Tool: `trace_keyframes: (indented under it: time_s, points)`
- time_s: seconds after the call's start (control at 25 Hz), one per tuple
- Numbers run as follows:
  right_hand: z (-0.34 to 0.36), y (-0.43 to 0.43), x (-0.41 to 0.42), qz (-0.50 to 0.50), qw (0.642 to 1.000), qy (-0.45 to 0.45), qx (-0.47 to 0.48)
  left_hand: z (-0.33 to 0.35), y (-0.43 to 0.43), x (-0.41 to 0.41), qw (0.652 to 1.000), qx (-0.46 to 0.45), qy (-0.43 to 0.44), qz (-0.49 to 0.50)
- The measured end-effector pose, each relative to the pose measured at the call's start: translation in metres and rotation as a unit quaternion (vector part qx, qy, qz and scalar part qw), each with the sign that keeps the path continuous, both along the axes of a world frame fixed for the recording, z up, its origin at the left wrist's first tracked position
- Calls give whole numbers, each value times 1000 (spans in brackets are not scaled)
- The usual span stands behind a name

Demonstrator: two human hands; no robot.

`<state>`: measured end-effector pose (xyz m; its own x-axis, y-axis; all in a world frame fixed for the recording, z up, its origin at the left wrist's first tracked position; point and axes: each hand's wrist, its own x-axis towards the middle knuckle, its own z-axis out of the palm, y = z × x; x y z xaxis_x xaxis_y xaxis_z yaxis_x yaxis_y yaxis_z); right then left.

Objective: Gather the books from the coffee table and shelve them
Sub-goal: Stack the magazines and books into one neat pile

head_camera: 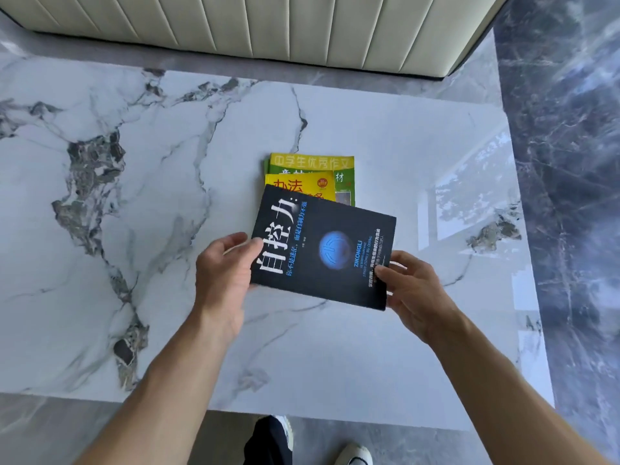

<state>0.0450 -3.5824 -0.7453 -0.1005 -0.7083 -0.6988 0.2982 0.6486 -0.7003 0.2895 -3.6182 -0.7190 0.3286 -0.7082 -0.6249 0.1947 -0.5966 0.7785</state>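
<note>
A black book (322, 250) with white and blue lettering is held tilted above the white marble coffee table (134, 196). My left hand (223, 280) grips its left edge, thumb on the cover. My right hand (412, 290) grips its lower right corner. Behind the black book, a yellow book (302, 186) lies on top of a green book (313, 162); both rest flat on the table and are partly hidden by the black book.
A cream ribbed sofa (268, 25) stands beyond the table's far edge. Dark marble floor (577, 162) runs along the right side. My feet (352, 454) show below the table's near edge.
</note>
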Motion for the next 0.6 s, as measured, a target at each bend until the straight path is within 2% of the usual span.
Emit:
trace_keyframes:
  time_s: [0.12, 0.2, 0.28, 0.36, 0.48, 0.6]
  points:
    - [8, -21, 25, -66, 997, -10, -27, 14, -32, -8, 986, -41, 159, 34]
    - [12, -27, 43, -40, 998, -18, -43, 14, -44, -15, 976, -62, 203, 39]
    - [16, -27, 58, 26, 998, -37, -46, 11, -53, -16, 980, -77, 180, 22]
    - [22, -30, 61, 36, 998, -37, -37, 8, -60, -11, 987, -65, 144, -7]
    - [28, -49, 47, -3, 999, 37, -33, 1, -71, 3, 992, -40, 96, -76]
    - [28, -71, 47, 74, 989, 118, -44, -5, -81, 10, 986, -16, 74, -151]
